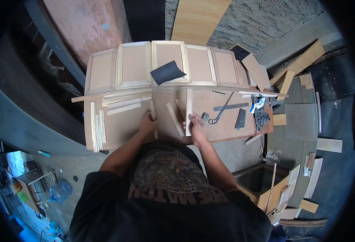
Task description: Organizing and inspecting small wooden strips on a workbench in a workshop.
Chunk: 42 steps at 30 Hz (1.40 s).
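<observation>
My left hand (148, 123) is closed around a short wooden strip (153, 108) over the workbench. In my right hand (196, 123) is a longer pale wooden strip (189, 104), gripped near its lower end. Between the hands, a loose strip (174, 119) lies slanted on the board, with another partly hidden beside it. Flat strips (124, 99) are stacked at the left, and several more (98, 127) stand side by side near the left edge. Several framed panels (134, 65) line the bench's far side, and a dark sheet of sandpaper (168, 72) rests on them.
Right of my right hand lie a dark small block (205, 117), a metal ruler (231, 106), a hooked tool (224, 109), a dark folded piece (240, 118) and a crumpled dark cloth (261, 118). Wood offcuts (329, 145) lie farther right. A blue water bottle (61, 191) is on the floor.
</observation>
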{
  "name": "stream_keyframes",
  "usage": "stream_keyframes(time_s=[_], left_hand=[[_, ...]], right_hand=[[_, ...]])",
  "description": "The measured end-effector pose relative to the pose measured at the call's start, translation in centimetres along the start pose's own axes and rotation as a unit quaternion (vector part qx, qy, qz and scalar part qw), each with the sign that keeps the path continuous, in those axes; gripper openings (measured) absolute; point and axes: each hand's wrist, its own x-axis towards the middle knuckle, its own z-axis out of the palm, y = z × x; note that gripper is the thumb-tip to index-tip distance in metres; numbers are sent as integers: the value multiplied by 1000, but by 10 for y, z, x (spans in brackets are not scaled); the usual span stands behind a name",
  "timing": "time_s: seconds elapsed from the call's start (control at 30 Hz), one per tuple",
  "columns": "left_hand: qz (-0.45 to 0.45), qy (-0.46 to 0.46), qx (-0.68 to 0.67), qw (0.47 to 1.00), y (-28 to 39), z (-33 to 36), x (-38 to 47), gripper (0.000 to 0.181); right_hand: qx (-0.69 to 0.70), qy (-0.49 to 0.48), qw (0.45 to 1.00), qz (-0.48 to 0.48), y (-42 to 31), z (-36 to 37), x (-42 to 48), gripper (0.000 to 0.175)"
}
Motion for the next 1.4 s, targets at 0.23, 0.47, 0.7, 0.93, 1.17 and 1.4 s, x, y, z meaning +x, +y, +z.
stream_keyframes(time_s=[0.23,0.47,0.7,0.93,1.17,1.4], left_hand=[[-43,-128,-488,862,98,-61,-47,30],[53,-76,-508,856,107,-76,-65,33],[54,-96,-514,851,102,-87,-70,35],[44,-91,-513,852,102,-91,-74,34],[36,-105,-516,849,97,-94,-77,34],[25,-102,-527,843,105,-102,-77,32]], right_hand=[[-77,-124,986,-77,-12,46,-12,17],[-217,-174,954,-111,-4,63,-2,24],[-167,-184,964,-94,-11,77,-10,29],[-182,-172,965,-73,-17,81,-16,31],[-195,-185,961,-70,-18,84,-18,33],[-192,-178,963,-70,-21,88,-15,34]])
